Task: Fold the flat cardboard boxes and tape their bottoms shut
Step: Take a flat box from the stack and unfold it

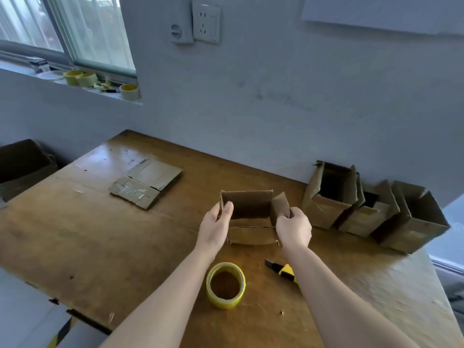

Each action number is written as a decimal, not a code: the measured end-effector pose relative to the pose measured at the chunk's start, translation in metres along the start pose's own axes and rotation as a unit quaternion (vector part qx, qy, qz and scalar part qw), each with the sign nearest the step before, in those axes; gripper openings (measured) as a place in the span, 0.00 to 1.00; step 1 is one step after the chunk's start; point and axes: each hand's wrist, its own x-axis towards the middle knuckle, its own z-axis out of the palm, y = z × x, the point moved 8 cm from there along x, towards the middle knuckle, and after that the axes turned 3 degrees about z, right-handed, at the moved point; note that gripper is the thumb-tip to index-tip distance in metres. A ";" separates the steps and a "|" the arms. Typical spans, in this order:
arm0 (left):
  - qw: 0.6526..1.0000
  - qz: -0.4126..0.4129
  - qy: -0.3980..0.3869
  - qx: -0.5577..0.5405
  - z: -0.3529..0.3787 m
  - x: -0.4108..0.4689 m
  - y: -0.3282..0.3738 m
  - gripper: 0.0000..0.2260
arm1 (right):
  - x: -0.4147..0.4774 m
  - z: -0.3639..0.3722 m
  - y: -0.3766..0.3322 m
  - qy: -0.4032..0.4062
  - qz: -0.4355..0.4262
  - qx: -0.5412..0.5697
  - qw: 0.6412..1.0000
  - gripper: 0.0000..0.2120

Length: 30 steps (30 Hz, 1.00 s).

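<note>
Here, scuffed wooden table (105,229) (box (251,234) held), grey wall (276,96)

Yellow knife (285,271) — rear end under the right forearm (334,285)

Matt brown corrugated cardboard box (247,214), glossy scuffed wooden table (100,234), shiny yellow plastic tape roll (225,285)

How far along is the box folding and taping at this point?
Done: three folded boxes stand by the wall, their bottoms hidden. In hand: the left hand and right hand grip an opened box; the tape roll and knife lie nearby. Left: the flat cardboard stack, to be folded and taped.
</note>
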 end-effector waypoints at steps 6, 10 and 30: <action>0.976 0.043 0.036 0.210 0.003 0.010 0.008 0.24 | -0.001 0.005 0.006 -0.033 -0.047 -0.110 0.992 0.14; 0.939 0.106 0.041 0.325 0.010 0.020 0.022 0.22 | -0.002 0.008 -0.004 -0.016 -0.108 -0.169 0.979 0.20; 0.914 0.180 -0.113 0.345 0.021 0.069 0.028 0.30 | 0.015 0.029 -0.022 -0.128 -0.212 -0.254 0.935 0.20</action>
